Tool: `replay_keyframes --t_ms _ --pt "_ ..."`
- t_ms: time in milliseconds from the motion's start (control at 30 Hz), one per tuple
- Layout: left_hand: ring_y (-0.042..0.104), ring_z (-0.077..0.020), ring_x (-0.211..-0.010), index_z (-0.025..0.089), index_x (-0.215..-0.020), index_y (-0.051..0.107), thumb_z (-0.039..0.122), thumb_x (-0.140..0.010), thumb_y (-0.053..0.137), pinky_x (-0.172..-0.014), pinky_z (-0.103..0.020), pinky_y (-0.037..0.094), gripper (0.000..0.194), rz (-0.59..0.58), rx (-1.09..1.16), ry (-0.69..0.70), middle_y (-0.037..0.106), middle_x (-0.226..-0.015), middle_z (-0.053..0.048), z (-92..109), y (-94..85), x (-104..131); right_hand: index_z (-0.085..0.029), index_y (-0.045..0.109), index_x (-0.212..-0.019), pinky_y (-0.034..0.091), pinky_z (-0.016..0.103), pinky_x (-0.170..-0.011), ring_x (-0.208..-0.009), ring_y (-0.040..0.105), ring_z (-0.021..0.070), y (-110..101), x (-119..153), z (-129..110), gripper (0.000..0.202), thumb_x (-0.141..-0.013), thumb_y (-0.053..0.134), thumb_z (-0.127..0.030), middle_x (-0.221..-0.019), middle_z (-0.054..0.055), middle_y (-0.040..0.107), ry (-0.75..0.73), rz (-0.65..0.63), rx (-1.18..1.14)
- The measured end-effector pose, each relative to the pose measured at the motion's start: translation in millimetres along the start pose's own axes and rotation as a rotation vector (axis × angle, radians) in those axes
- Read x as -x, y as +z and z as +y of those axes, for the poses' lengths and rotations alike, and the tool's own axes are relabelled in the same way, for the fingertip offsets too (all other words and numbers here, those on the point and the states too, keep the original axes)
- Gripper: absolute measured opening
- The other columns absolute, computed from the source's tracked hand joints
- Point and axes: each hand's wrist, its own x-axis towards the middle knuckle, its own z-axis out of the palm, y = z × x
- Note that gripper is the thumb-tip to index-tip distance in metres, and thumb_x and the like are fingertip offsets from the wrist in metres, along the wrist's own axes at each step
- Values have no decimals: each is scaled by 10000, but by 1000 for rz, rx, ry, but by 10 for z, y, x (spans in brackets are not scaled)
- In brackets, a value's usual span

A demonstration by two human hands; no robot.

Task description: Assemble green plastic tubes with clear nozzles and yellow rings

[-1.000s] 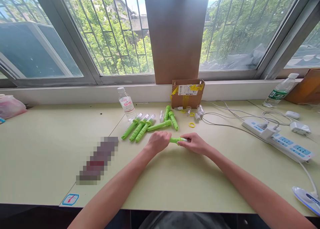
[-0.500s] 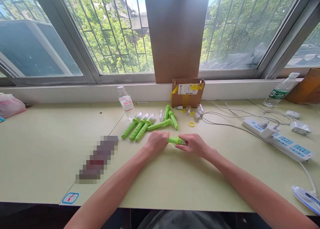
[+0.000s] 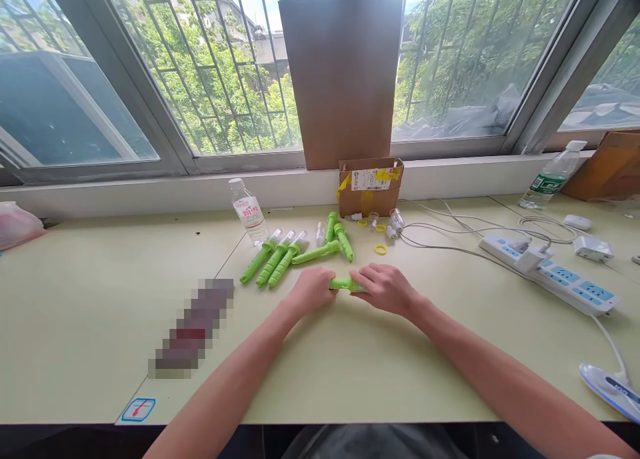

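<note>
Between my two hands is a green plastic tube (image 3: 342,283), held level just above the table. My left hand (image 3: 313,288) is closed round its left end. Fingers of my right hand (image 3: 383,287) wrap over its right end and hide most of it. Beyond my left hand, three green tubes with clear tops (image 3: 283,259) lie side by side. Several green pieces without clear tops (image 3: 345,241) lie behind the held tube, with a clear cap (image 3: 320,233) beside them. Yellow rings (image 3: 381,249) and clear caps (image 3: 397,219) are scattered to their right.
A water bottle (image 3: 249,212) stands behind the tubes. An open cardboard box (image 3: 370,189) is by the window wall. White cables and a power strip (image 3: 550,272) lie at the right, near another bottle (image 3: 553,176). A blurred dark object (image 3: 195,329) lies at the left.
My right hand has moved over the tube's right end, covering the ringed part that showed before. The view has shifted slightly. My left hand keeps its hold.
</note>
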Motion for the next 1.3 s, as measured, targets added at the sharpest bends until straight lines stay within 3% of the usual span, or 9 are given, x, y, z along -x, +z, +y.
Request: replay_keyframes --t_ms 167,333,433,500,633,800,967,1167,1300 --pt "582 -203 -562 156 -657 608 189 -708 513 -487 -268 308 113 7 -76 34 614 -612 -72 -26 51 -23 -162 580 -806 222 253 -502 -528 441 116 6 -4 -48 358 -868 472 -498 -629 18 570 166 -101 -111" --pt "599 -215 -616 125 -768 627 98 -756 427 -497 -270 331 202 81 -145 87 632 -682 -97 -28 78 -27 -170 521 -655 226 225 -452 -457 351 76 -120 -59 -10 481 -851 401 -593 -552 -35 475 513 -394 -795" --pt "600 -215 -645 123 -772 624 65 -773 387 -518 -271 337 245 159 -190 115 620 -672 -98 -9 52 -20 -165 526 -681 237 223 -428 -437 353 72 -181 -73 23 490 -829 418 -618 -563 -31 487 570 -559 -993" --pt "596 -212 -650 128 -761 621 58 -760 391 -528 -274 335 240 188 -200 118 619 -673 -93 -3 23 -18 -169 528 -683 250 218 -449 -468 368 77 -166 -61 8 447 -838 441 -579 -560 -39 472 508 -454 -861" --pt "575 -191 -609 152 -714 614 182 -739 483 -504 -266 304 137 117 -80 68 627 -671 -72 5 -27 4 -163 584 -899 260 245 -528 -617 474 126 -56 -20 -45 300 -863 507 -451 -730 24 590 230 -75 -233" --pt "554 -177 -540 168 -608 605 246 -721 496 -478 -268 279 175 -58 25 -1 621 -596 -69 48 -43 29 -139 561 -1003 250 272 -524 -605 516 140 23 12 -25 342 -935 403 -435 -715 49 601 -94 -7 122" --pt "600 -210 -577 159 -652 630 193 -692 501 -503 -273 347 138 -46 -51 15 635 -628 -83 44 -17 -14 -133 565 -905 192 269 -479 -500 476 123 51 16 -69 409 -923 376 -496 -656 38 595 36 -119 103" --pt "624 -230 -621 118 -746 636 142 -717 486 -536 -285 410 154 35 -107 44 644 -688 -115 28 64 -21 -201 511 -711 207 233 -488 -481 430 104 -4 -11 -82 347 -875 454 -502 -563 -25 538 247 -223 -199" --pt "626 -234 -657 106 -782 633 91 -741 430 -539 -280 408 207 70 -131 40 637 -700 -122 43 70 -33 -205 546 -785 229 227 -502 -519 457 106 18 4 -35 301 -850 506 -496 -626 -21 577 258 -173 -211"
